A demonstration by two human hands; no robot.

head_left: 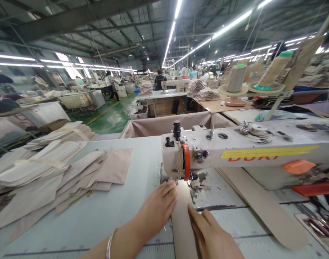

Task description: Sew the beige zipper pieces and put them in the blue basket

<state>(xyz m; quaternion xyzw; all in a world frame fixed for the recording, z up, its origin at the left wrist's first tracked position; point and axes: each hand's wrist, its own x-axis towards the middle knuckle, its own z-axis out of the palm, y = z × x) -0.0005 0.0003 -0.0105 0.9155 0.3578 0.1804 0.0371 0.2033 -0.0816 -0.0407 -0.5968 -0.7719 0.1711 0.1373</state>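
A long beige fabric strip (182, 219) runs from the near table edge up under the needle area of a white sewing machine (250, 142). My left hand (160, 203) lies flat across the strip's left edge, fingertips close to the presser foot, a silver bangle on the wrist. At the strip's right edge my right hand (214, 232) has its index finger extended and the other fingers curled, closed on that edge. The thumb is partly hidden. An orange guard (186, 162) stands beside the needle, whose tip I cannot make out.
Stacked pale fabric pieces (40, 163) and loose beige pieces (110, 167) lie at left. Longer rounded pieces (269, 212) extend under the machine arm. Scissors (315, 212) lie at far right. Thread cones (274, 72) stand behind the machine. People work in the background.
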